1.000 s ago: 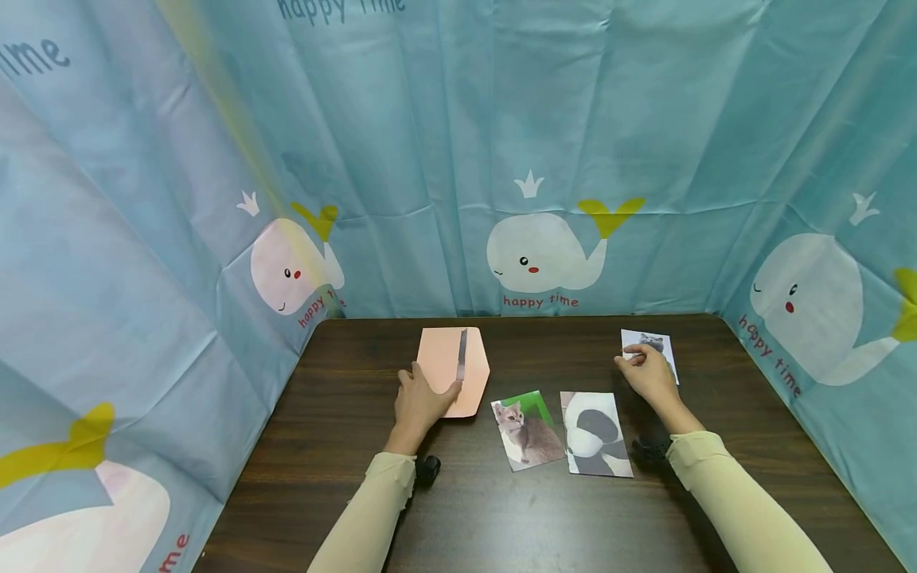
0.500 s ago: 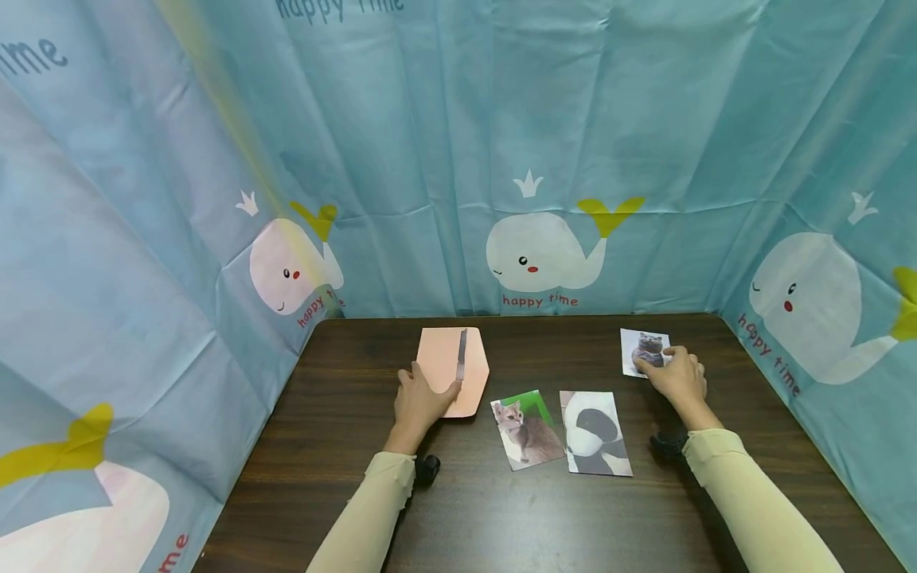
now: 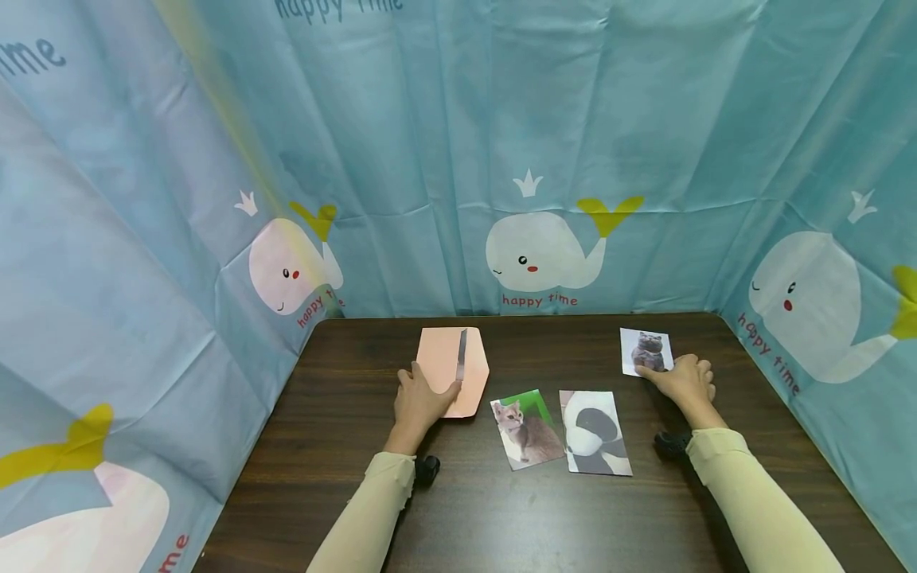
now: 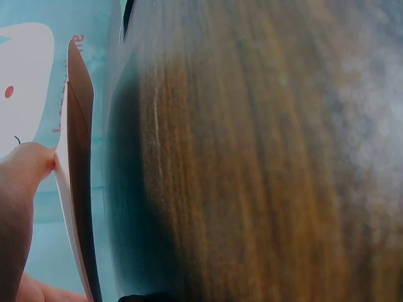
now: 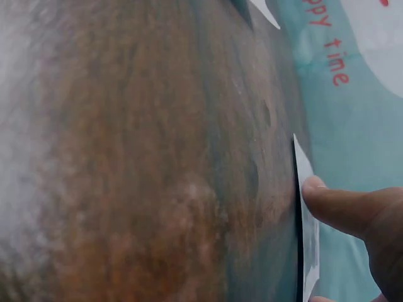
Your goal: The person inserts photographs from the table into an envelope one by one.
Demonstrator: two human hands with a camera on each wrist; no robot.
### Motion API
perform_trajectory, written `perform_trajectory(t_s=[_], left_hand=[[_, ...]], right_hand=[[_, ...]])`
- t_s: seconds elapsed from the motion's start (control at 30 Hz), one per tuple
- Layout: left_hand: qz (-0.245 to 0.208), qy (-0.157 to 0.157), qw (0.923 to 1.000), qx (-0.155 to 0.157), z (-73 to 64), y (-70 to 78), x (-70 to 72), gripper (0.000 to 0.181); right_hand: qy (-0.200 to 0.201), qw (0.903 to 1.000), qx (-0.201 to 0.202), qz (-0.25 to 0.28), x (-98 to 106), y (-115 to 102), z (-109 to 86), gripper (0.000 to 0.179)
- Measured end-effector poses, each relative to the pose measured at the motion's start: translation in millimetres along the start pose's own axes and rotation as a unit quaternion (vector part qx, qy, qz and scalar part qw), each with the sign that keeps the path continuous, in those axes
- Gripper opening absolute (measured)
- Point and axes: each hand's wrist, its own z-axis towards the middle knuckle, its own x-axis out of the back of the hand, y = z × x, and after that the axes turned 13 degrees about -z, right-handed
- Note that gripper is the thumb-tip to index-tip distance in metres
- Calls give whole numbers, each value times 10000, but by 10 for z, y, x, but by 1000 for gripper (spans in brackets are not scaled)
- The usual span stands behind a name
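Note:
At the back left, a pink envelope (image 3: 454, 350) has its flap opened to the right and a dark slit showing. My left hand (image 3: 419, 406) grips the envelope's near side, thumb on its upper face; in the left wrist view its shaded underside shows above the table. At the back right is a photo card of a grey cat (image 3: 646, 347). My right hand (image 3: 684, 384) pinches its near right corner, the thumb (image 5: 327, 198) on its white face; some fingertips are hidden. Between the hands lie a tan kitten photo (image 3: 526, 434) and a grey-and-white photo (image 3: 595, 438).
A dark wooden table (image 3: 322, 398) bears everything. Blue curtains (image 3: 430, 143) printed with whales stand behind and at both sides. Black wrist cameras hang below each cuff, the left one (image 3: 427, 469) close to the table.
My right hand has slid right and toward me, from over the grey cat card to its near right corner, uncovering the picture. The left hand and envelope have stayed in place.

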Motion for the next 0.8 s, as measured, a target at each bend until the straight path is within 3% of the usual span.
perform_trajectory(t_s=[0.23, 0.8], left_hand=[[5, 7, 10000, -33, 17, -25, -10, 119], [-6, 74, 9999, -97, -3, -19, -8, 116]], right_hand=[[-142, 9997, -55, -172, 18, -15, 4, 109], [-194, 9998, 61, 75, 41, -36, -38, 105]])
